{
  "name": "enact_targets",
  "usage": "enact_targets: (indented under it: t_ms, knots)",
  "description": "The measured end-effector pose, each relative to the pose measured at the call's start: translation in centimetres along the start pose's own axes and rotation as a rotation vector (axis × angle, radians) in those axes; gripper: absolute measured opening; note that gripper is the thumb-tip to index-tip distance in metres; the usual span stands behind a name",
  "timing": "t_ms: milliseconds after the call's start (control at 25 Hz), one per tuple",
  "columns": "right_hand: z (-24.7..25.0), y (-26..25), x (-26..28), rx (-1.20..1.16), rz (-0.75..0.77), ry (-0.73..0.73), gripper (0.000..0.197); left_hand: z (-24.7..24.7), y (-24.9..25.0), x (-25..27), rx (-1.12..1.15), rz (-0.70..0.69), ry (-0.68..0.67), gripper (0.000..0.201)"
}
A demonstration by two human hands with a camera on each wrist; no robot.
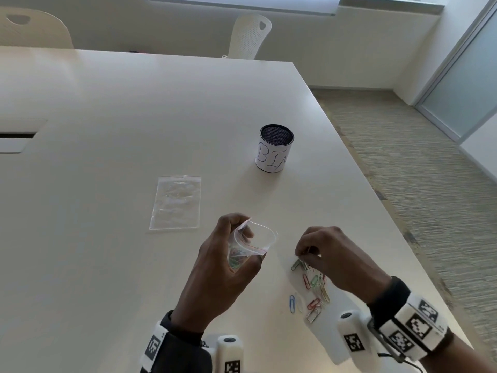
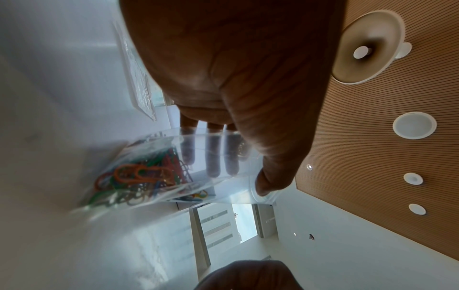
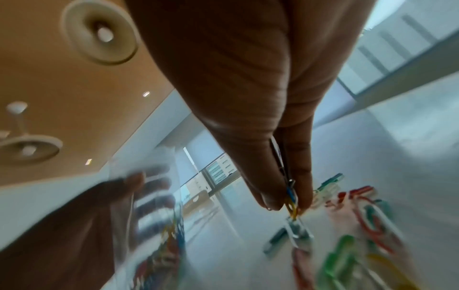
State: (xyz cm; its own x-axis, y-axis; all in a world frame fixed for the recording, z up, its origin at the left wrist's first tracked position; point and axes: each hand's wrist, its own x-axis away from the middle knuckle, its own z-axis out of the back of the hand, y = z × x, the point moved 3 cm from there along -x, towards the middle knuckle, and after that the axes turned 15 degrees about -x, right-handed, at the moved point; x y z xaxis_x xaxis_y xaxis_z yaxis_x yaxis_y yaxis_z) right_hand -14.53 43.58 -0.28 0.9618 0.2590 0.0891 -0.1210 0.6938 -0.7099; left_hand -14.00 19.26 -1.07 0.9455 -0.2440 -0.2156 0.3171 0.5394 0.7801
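Observation:
My left hand [image 1: 228, 254] holds a small clear zip bag [image 1: 254, 243] above the table, mouth open and facing right, with several coloured paper clips [image 2: 139, 180] inside. The fingers show through the plastic and the thumb [image 2: 268, 182] presses its rim. To the right, my right hand [image 1: 317, 251] pinches a few paper clips [image 3: 290, 196] between thumb and fingers, just above a loose pile of coloured paper clips [image 1: 313, 289] on the white table [image 1: 134, 103]. The left hand and bag also appear blurred in the right wrist view [image 3: 139, 206].
A second clear zip bag [image 1: 176, 203] lies flat on the table, left of and beyond my hands. A mesh cup with a paper label reading "BIN" [image 1: 274, 149] stands farther back. The table's right edge [image 1: 376, 200] runs diagonally close to the pile. Chairs stand behind.

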Motion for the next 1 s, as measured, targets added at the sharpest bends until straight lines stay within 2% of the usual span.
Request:
enact_targets:
  t_ms: [160, 320, 400, 520, 600, 840, 1000]
  knots:
    - [2.6, -1.9, 0.0, -0.432, -0.072, 0.118, 0.015, 0.0, 0.0, 0.0, -0.005, -0.005, 0.011, 0.046]
    - [3.6, -6.6, 0.2, -0.677, 0.12, 0.165, 0.012, 0.0, 0.3, 0.0, -0.004, -0.012, 0.016, 0.045]
    - [3.0, -8.6, -0.3, -0.663, 0.26, 0.219, 0.012, 0.0, 0.2, 0.0, -0.012, -0.015, 0.012, 0.045]
    - [1.2, -10.0, -1.0, -0.412, 0.46, 0.249, 0.007, 0.0, 0.3, 0.0, -0.022, -0.015, 0.002, 0.047]
    - [0.1, -10.0, -1.2, -0.283, 0.52, 0.211, 0.007, 0.0, 0.3, 0.0, -0.024, -0.004, 0.003, 0.049]
    - [0.0, -9.9, -0.8, -0.222, 0.529, 0.117, 0.011, 0.0, 0.3, 0.0, -0.014, 0.001, 0.001, 0.048]
    - [2.7, -9.2, -0.5, -0.219, 0.46, 0.253, 0.009, 0.0, 0.1, 0.1, -0.007, -0.012, 0.009, 0.045]
